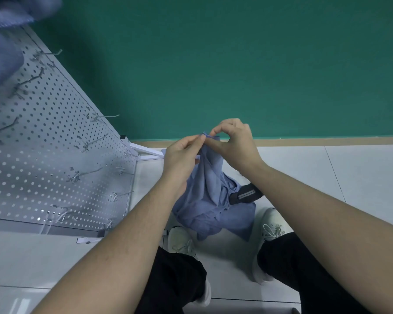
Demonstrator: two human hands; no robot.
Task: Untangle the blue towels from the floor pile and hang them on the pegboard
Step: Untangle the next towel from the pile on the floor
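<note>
Both hands are up in front of the person, working at the top edge of a soft, light-blue cloth towel [210,191]. The left hand [182,155] pinches the towel's upper corner between thumb and fingertips, and the right hand [234,143] pinches the same corner from the other side, its thumb and forefinger curled into a ring just above the fabric. The two sets of fingertips nearly meet at that small bunched tip.

From there the towel hangs down in loose folds between the forearms, its lower part crumpled and spread above the pale tiled floor [349,177], between a pair of white lace-up shoes [270,232]. A dark strap with a grey reflective stripe [245,196] lies against the towel's right side, just under the right wrist; what it belongs to I cannot tell.

To the left stands a white perforated metal pegboard [55,155] on a white frame, studded with thin metal hooks [95,171]. More blue towel cloth [2,53] is draped over the board's top left corner, blurred at the edge of view. Behind everything runs a green wall [236,64] with a tan strip along its base. Black trousers [304,268] cover the person's legs.
</note>
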